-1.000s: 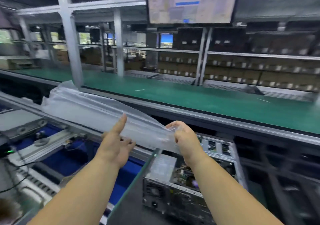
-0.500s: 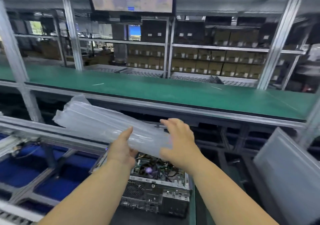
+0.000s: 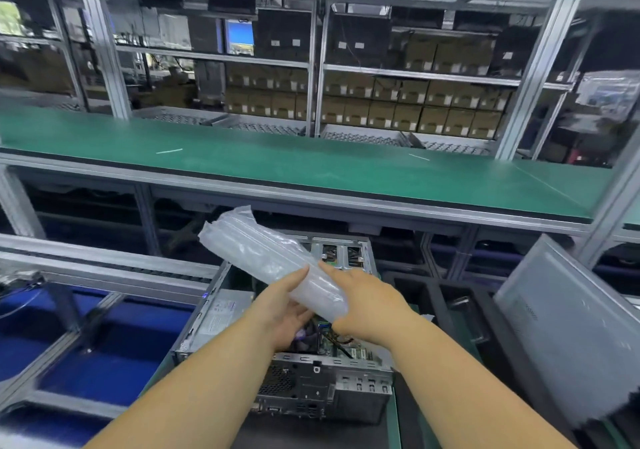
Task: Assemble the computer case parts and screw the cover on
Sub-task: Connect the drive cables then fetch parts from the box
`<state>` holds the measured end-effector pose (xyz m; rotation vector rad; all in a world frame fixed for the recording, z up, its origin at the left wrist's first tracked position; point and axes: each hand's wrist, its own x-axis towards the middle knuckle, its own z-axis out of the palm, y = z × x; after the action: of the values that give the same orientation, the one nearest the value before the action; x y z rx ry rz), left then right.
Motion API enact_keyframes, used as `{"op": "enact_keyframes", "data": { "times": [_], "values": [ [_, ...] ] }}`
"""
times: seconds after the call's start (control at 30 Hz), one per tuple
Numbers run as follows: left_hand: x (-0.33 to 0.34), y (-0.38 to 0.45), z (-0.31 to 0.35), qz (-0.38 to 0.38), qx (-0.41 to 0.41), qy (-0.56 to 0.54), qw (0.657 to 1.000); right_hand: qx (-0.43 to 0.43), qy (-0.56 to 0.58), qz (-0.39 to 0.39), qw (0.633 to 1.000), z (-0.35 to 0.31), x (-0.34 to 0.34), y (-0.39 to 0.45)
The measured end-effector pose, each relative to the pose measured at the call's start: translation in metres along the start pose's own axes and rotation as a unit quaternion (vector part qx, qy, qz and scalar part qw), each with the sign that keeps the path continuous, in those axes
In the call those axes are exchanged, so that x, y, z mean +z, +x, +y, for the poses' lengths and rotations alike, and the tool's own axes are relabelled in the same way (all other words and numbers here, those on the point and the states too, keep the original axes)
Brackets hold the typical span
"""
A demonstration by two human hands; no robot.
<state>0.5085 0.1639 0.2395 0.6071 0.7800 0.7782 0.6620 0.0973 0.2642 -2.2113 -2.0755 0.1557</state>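
my left hand (image 3: 282, 313) and right hand (image 3: 363, 305) grip the plastic bag (image 3: 268, 258) — long axis running up-left. it hangs over the open computer case (image 3: 322, 379); label text unreadable.

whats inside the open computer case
Inside the computer case, a silver power supply and some cables show; the hands and plastic bag cover the middle.

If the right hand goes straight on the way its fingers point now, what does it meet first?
The right hand points up and left along the plastic bag it holds. Beyond that, probably the left hand's thumb, which lies close ahead, though depth is unclear.
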Motion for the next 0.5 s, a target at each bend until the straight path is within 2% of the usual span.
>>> {"op": "enact_keyframes", "data": {
  "times": [0.07, 0.17, 0.23, 0.3, 0.37, 0.5],
  "values": [
    [-0.014, 0.010, 0.008, 0.027, 0.021, 0.026, 0.999, 0.032, 0.018, -0.033, 0.999, -0.002, 0.003, 0.007],
    [-0.037, 0.024, 0.025, 0.122, 0.075, 0.126, 0.982, 0.051, 0.033, -0.084, 0.995, -0.007, 0.008, 0.015],
    [-0.054, 0.032, 0.037, 0.210, 0.093, 0.231, 0.945, 0.061, 0.023, -0.099, 0.993, -0.012, 0.013, 0.019],
    [-0.065, 0.036, 0.048, 0.259, 0.097, 0.362, 0.890, 0.076, 0.010, -0.097, 0.992, -0.014, 0.016, 0.023],
    [-0.073, 0.040, 0.055, 0.251, 0.118, 0.476, 0.835, 0.093, 0.001, -0.108, 0.990, -0.016, 0.015, 0.025],
    [-0.082, 0.055, 0.055, 0.148, 0.131, 0.630, 0.751, 0.100, -0.024, -0.112, 0.988, -0.023, 0.014, 0.031]
  ]
}}
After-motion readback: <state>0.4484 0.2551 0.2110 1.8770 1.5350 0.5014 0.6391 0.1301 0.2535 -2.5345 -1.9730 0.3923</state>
